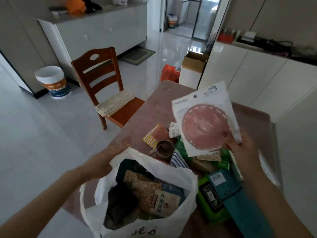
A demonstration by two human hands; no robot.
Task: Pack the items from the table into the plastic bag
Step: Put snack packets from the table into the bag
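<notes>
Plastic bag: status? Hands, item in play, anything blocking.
Left hand open, holding plastic bag rim apart. Right hand pinches flat white packet with pink disc, raised over table pile. Bag mouth open, partly filled; nothing blocking.

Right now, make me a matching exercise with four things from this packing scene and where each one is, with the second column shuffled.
Things:
1. white packet with a pink disc
2. snack pouch
3. folded cloth
4. brown cup

Places:
A. on the seat of the wooden chair
B. on the table just beyond the plastic bag
C. held up in the right hand
D. inside the plastic bag

Pairs: 1-C, 2-D, 3-A, 4-B
</notes>
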